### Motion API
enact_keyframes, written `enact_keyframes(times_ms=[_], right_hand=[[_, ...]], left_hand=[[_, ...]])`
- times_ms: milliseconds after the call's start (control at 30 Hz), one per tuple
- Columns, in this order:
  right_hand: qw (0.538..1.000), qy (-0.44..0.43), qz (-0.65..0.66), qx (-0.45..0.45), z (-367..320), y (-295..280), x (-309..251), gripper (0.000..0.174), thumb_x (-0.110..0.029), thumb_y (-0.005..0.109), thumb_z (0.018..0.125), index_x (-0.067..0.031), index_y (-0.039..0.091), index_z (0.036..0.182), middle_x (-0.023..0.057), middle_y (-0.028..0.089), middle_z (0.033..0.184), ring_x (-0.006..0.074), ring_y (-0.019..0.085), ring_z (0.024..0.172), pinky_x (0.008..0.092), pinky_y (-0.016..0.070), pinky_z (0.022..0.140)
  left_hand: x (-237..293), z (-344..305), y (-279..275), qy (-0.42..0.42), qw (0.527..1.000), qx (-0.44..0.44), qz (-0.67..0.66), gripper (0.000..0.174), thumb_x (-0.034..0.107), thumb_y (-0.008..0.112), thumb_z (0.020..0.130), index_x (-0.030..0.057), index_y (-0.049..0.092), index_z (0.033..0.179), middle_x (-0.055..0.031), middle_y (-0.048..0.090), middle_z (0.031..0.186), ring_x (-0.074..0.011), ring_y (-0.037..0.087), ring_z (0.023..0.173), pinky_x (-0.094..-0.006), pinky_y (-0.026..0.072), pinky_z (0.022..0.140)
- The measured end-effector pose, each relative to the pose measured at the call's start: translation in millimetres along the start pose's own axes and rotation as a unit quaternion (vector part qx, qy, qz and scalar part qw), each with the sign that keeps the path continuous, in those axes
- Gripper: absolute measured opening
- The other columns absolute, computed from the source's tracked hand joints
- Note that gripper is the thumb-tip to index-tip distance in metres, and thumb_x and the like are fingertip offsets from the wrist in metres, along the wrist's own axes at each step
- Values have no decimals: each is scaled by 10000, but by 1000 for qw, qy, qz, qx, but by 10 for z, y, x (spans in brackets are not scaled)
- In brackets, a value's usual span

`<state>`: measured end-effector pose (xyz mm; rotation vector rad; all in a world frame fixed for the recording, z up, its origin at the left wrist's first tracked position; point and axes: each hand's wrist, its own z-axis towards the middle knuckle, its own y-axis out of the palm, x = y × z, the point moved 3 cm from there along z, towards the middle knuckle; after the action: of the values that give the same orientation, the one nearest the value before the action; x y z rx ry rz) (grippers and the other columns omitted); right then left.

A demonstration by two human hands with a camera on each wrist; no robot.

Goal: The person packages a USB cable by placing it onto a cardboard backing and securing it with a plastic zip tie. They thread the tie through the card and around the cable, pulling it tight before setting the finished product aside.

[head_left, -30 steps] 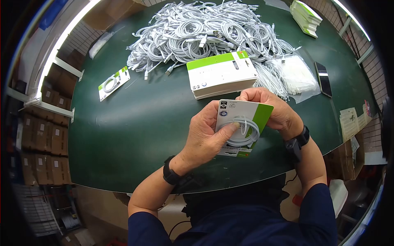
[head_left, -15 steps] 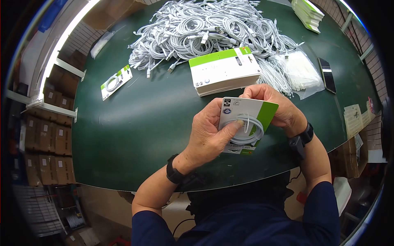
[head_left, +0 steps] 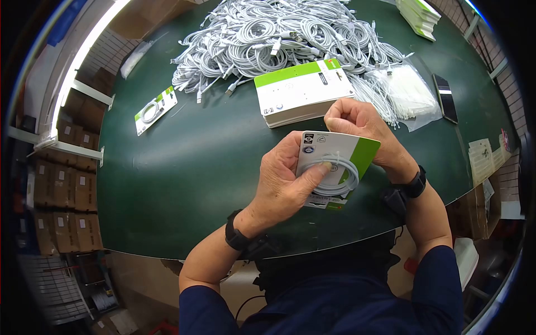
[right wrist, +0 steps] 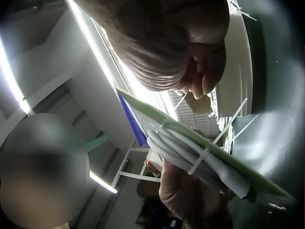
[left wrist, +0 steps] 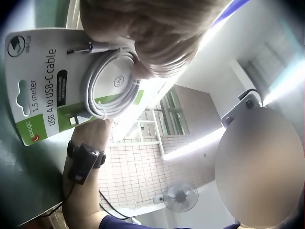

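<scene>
The left hand (head_left: pixel 282 181) grips a white and green card (head_left: pixel 363 156), thumb across a coiled white cable (head_left: pixel 350 177) on its front. Printed text on the card (left wrist: pixel 40 95) reads "USB-A to USB-C cable" in the left wrist view. Beyond the card's top right edge, the right hand (head_left: pixel 368 129) has curled fingers. In the right wrist view, a thin white tie strip (right wrist: pixel 180 101) appears pinched at the right hand's (right wrist: pixel 176 47) fingertips. A tie (right wrist: pixel 198 162) bands the coil, and tie tails (right wrist: pixel 233 119) stick out behind the card.
A heap of white cables (head_left: pixel 262 42) lies at the back, with a stack of cards (head_left: pixel 301 92) before it. Bagged ties (head_left: pixel 410 92) and a phone (head_left: pixel 445 97) lie to the right. One card with a cable (head_left: pixel 155 110) lies at left; more cards (head_left: pixel 417 18) stand back right.
The right hand has moved up and away from the card's edge. The tie loop standing out over the coil has drawn down against it. The left hand keeps its grip.
</scene>
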<state>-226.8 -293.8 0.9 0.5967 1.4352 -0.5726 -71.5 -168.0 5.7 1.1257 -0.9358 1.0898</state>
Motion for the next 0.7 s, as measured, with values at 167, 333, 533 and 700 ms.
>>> enact_keyframes(times_ms=[167,333,533,700], right_hand=[[984,-78,-135,89,-30,96,-55,122,-81,697,965,-3,619,914,10,635,793,63,547,677,243,460,580],[956,-142,-226,120,-23,159,-42,160,-62,736,918,2,593,891,40,604,734,92,519,624,291,442,553],[946,-191,-219,147,-17,119,-40,135,-44,715,954,-6,596,905,25,618,759,85,537,628,276,450,554],[980,-123,-48,146,-15,79,-80,87,-72,637,1034,-1,596,1004,14,643,852,73,597,703,232,503,636]], left_hand=[[30,-7,8,3,1000,3,-3,302,-34,676,947,-35,566,1228,-122,701,1138,-138,688,1040,-308,583,923],[23,-14,-14,14,999,28,18,272,1,732,918,-13,591,1151,-102,719,1080,-110,692,972,-282,584,852],[7,16,-51,4,997,76,34,246,34,784,887,14,612,1061,-74,737,1002,-90,692,905,-254,577,781],[-10,82,-110,32,993,113,-16,241,29,757,910,17,588,1082,-76,729,1012,-93,688,890,-260,578,772]])
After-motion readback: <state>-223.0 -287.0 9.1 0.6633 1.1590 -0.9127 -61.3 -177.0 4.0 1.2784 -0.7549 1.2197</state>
